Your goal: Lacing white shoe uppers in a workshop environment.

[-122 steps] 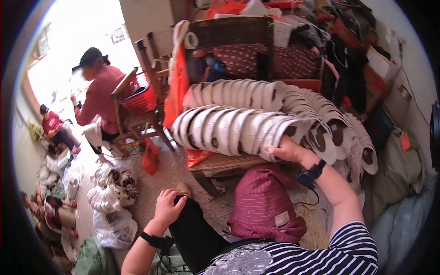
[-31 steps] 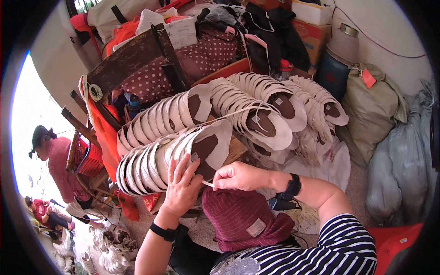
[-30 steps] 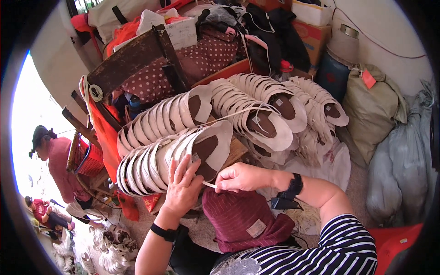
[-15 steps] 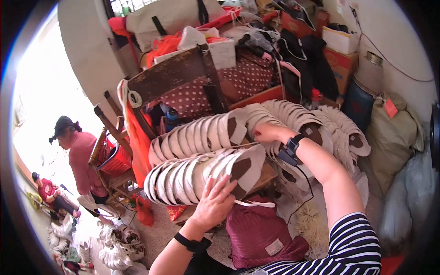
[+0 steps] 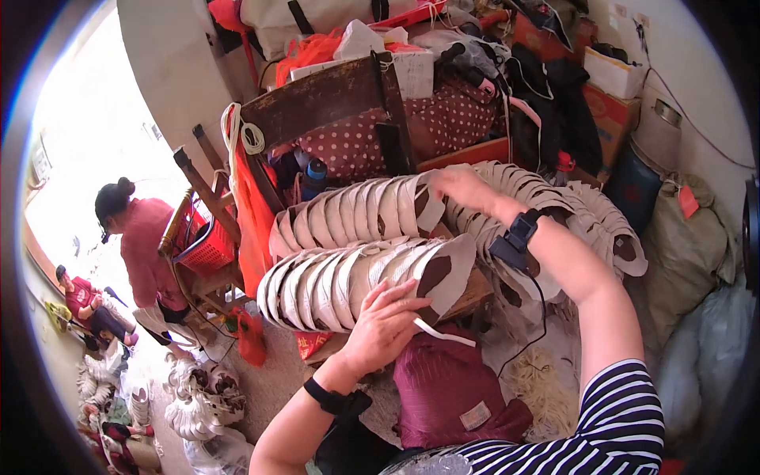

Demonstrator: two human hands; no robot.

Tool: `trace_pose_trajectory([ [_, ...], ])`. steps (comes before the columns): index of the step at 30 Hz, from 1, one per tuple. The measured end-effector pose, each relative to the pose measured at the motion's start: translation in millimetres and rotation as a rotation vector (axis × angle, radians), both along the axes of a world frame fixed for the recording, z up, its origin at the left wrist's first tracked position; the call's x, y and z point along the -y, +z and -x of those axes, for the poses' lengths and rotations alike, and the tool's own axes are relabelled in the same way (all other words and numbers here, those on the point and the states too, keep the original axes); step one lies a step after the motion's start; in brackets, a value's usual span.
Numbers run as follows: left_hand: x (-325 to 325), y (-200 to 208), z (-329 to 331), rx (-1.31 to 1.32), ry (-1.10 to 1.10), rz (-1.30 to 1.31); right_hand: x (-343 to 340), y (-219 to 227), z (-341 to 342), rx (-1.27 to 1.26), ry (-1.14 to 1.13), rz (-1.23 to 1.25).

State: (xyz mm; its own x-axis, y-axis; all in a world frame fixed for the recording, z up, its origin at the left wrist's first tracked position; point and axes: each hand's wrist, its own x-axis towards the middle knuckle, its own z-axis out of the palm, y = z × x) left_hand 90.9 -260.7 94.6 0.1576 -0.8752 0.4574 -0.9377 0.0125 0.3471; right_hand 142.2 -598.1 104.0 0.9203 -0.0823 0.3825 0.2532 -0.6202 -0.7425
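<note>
Two long nested stacks of off-white, curved shoe-upper-like pieces with brown linings lie side by side before me. My left hand (image 5: 389, 326) rests against the open end of the near stack (image 5: 340, 283), its fingers reaching along the pieces. From under its thumb side sticks a narrow white strip (image 5: 446, 334), which the hand appears to hold. At the right end of the far stack (image 5: 352, 214), my right hand (image 5: 469, 192) has bent fingers closed at the edge of the outermost shoe upper (image 5: 428, 207). Its fingertips are partly hidden.
More stacked pieces (image 5: 529, 188) lie to the right. A maroon cloth bundle (image 5: 447, 392) sits near my lap. Behind the stacks stands a dark wooden chair back (image 5: 317, 99). A red basket (image 5: 206, 247), one person (image 5: 150, 245) nearby and another (image 5: 91, 309) farther off are at left.
My right hand has moved up to the end of the far stack; the thin cord by it no longer shows. My left hand stays on the near stack. The whole view has shifted slightly.
</note>
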Motion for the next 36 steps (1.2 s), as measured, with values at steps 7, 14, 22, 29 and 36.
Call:
trace_pose_trajectory([
  [7, 13.3, 8.9, -10.8, 0.044, 0.034, 0.047, -94.9, 93.2, 70.5, 0.267, 0.018, -0.062],
  [14, 28.3, 8.2, -30.7, -0.088, 0.061, 0.209, -130.5, 90.9, 121.2, 0.176, 0.132, 0.003],
  [22, 23.4, 18.2, -45.0, -0.816, -0.084, 0.325, -127.3, 55.1, 137.2, 0.112, 0.145, -0.222],
  [29, 35.8, 40.3, -52.1, -0.679, -0.033, 0.255, -139.9, 42.3, 140.4, 0.108, 0.212, -0.032],
  [36, 38.6, 59.8, -71.8, -0.186, 0.013, -0.035, -137.1, 28.8, 135.2, 0.041, 0.234, 0.028],
])
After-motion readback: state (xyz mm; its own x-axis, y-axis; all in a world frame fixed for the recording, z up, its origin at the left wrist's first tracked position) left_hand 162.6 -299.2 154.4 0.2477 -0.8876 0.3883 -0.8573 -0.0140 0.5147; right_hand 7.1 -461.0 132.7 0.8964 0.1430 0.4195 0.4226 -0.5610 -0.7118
